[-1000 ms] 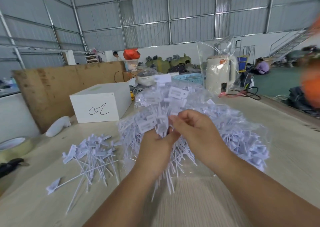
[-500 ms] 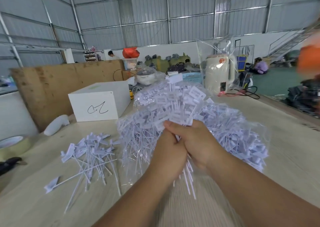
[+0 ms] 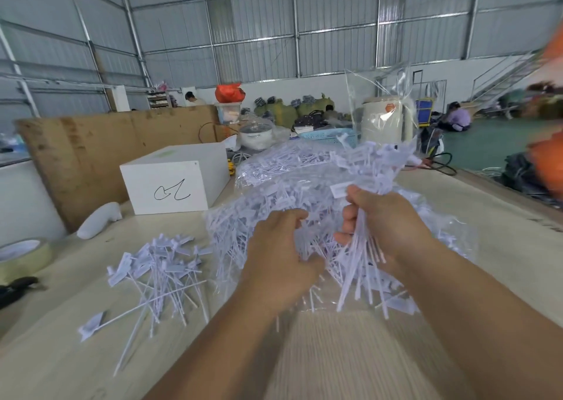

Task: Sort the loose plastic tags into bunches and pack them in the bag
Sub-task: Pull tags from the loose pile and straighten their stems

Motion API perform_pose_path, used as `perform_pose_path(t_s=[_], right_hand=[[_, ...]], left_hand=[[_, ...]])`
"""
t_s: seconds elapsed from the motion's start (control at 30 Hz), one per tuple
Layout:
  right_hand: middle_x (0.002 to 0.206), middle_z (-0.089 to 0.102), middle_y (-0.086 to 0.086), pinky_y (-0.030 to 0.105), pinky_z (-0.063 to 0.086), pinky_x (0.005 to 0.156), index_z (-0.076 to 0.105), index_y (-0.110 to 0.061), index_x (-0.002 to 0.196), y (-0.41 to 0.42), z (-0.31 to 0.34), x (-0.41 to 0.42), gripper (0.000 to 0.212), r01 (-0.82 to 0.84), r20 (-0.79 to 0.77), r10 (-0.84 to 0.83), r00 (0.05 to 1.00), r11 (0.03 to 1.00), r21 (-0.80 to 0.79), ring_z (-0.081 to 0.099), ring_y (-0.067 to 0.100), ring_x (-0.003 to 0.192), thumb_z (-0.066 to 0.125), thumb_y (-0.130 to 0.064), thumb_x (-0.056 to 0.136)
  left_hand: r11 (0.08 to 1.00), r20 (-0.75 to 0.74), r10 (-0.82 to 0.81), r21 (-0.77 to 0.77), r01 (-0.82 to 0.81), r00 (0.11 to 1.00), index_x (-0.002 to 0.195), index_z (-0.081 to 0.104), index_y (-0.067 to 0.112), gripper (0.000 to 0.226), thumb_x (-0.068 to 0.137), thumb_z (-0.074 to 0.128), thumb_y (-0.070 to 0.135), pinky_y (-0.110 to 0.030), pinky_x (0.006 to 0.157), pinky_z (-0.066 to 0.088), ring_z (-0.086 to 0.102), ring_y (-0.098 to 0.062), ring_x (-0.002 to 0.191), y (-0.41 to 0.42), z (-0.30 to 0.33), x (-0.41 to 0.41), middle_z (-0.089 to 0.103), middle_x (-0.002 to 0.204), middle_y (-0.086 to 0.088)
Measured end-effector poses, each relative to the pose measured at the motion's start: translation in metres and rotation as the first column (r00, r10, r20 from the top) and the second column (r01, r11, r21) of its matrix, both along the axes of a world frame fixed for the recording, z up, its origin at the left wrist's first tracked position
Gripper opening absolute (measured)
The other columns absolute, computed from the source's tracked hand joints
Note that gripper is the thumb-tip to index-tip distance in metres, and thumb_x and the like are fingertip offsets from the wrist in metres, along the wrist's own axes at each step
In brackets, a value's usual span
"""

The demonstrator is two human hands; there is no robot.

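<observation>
Right hand (image 3: 393, 226) is gripping a tag bunch (image 3: 362, 265); left hand (image 3: 283, 256) is curling into the bag (image 3: 451, 247) heap; stems should be squared first.

The big heap of bagged tags (image 3: 304, 192) is blocking the middle of the desk (image 3: 502, 247), with both hands, the left (image 3: 281, 262) and the right (image 3: 387, 226), sitting against its near side. To the left, loose tags (image 3: 161, 271) are lying spread out, leaving only a narrow strip of bare desk between them and the heap. Farther left, a tape roll (image 3: 23, 256) is sitting at the edge, and a white box (image 3: 173, 183) is standing behind. Bare desk is showing near the person and along the right.
</observation>
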State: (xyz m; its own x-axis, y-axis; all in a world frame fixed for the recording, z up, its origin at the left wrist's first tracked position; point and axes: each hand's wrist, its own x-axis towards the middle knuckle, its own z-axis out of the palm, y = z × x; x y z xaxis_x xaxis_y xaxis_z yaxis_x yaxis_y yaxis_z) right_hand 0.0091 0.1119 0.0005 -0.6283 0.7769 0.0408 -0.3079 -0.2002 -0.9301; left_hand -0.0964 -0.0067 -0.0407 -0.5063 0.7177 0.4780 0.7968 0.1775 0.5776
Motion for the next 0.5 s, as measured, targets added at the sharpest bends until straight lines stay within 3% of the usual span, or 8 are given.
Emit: perform_pose_path(t_s=[0.1,0.2,0.27,0.33,0.43,0.5], right_hand=[[0.047,0.04,-0.002,0.021,0.035,0.034,0.052,-0.009,0.077,0.008,0.007,0.009,0.023,-0.199,0.08,0.197,0.977,0.98,0.015,0.033,0.01,0.034,0.055,-0.021,0.097],[0.047,0.035,-0.006,0.016,0.028,0.034,0.055,-0.014,0.065,0.013,0.016,0.023,0.025,-0.531,0.209,0.52,0.828,0.847,-0.004,0.027,0.005,0.034,0.059,-0.025,0.087],[0.044,0.035,-0.009,0.015,0.026,0.035,0.057,-0.02,0.052,0.017,0.019,0.031,0.034,-0.673,0.325,0.626,0.709,0.738,0.047,0.027,0.003,0.034,0.056,-0.027,0.085],[0.042,0.034,-0.01,0.015,0.026,0.036,0.057,-0.022,0.046,0.023,0.018,0.036,0.043,-0.735,0.382,0.663,0.644,0.675,0.065,0.027,0.002,0.034,0.052,-0.027,0.089],[0.044,0.034,-0.009,0.015,0.028,0.036,0.053,-0.021,0.047,0.025,0.013,0.037,0.043,-0.769,0.443,0.675,0.591,0.636,0.058,0.027,0.003,0.035,0.052,-0.024,0.09],[0.046,0.032,-0.006,0.015,0.028,0.038,0.043,-0.016,0.051,0.026,0.009,0.034,0.039,-0.765,0.497,0.644,0.582,0.641,0.065,0.027,0.005,0.036,0.056,-0.024,0.087]], left_hand=[[0.953,-0.369,0.155,-0.187,-0.237,0.916,0.14,0.04,0.03,0.063,0.083,0.065,0.042,-0.032,0.101,0.024,0.032,-0.018,0.122,0.016,-0.007,-0.007,0.039,0.13,0.005],[0.939,-0.482,0.21,-0.142,-0.312,0.851,0.119,0.06,0.026,0.032,0.092,0.055,0.042,-0.036,0.093,0.029,0.043,-0.023,0.114,0.029,-0.004,-0.011,0.051,0.113,0.001],[0.947,-0.402,0.255,-0.081,-0.312,0.879,0.094,0.069,0.017,0.031,0.097,0.049,0.041,-0.038,0.087,0.035,0.049,-0.026,0.105,0.036,0.006,-0.015,0.052,0.094,-0.001],[0.955,-0.208,0.242,-0.123,-0.271,0.948,0.091,0.067,0.009,0.034,0.096,0.051,0.039,-0.036,0.084,0.044,0.052,-0.029,0.104,0.043,0.022,-0.028,0.055,0.093,-0.004],[0.987,0.055,0.023,-0.16,-0.014,0.998,0.097,0.063,0.008,0.007,0.095,0.057,0.011,-0.017,0.065,0.043,0.055,-0.02,0.092,0.046,0.045,-0.047,0.055,0.089,-0.004],[0.986,0.221,-0.164,0.055,0.155,0.962,0.089,0.06,0.009,0.007,0.093,0.059,0.004,-0.023,0.067,0.043,0.055,-0.017,0.082,0.047,0.056,-0.053,0.061,0.085,-0.002]])
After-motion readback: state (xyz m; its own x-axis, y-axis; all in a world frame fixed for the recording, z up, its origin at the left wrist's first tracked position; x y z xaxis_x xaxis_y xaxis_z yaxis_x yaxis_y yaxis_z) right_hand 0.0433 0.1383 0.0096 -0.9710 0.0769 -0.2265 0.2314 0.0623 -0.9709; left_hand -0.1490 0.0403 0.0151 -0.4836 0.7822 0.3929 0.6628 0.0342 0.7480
